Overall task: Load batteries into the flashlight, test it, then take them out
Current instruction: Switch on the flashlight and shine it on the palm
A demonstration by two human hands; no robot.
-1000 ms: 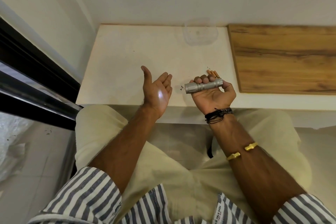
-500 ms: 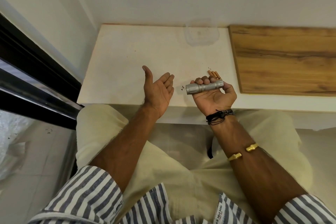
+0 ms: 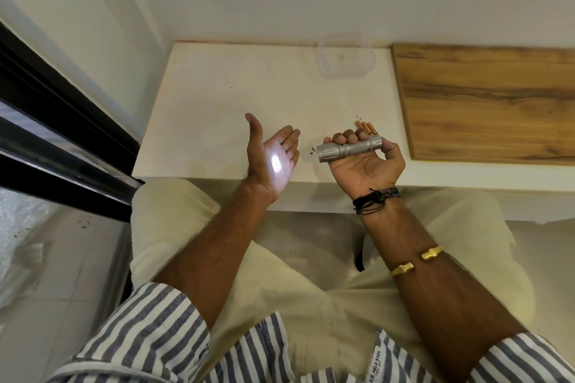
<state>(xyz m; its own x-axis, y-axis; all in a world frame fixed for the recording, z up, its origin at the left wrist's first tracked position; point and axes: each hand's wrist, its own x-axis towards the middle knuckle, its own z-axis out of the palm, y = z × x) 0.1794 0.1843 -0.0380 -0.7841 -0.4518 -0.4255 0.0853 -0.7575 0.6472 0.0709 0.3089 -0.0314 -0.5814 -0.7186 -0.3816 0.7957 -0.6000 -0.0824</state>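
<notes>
The flashlight (image 3: 349,148) is held over the near edge of the worktop (image 3: 217,96) in the curled fingers (image 3: 348,136) of the right hand (image 3: 365,162), its light is thrown on the open, spread left hand (image 3: 273,162), and it could be dropped when the batteries are taken out.

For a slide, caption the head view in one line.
Right hand aims the lit silver flashlight at the open left hand, spare batteries on the table.
</notes>
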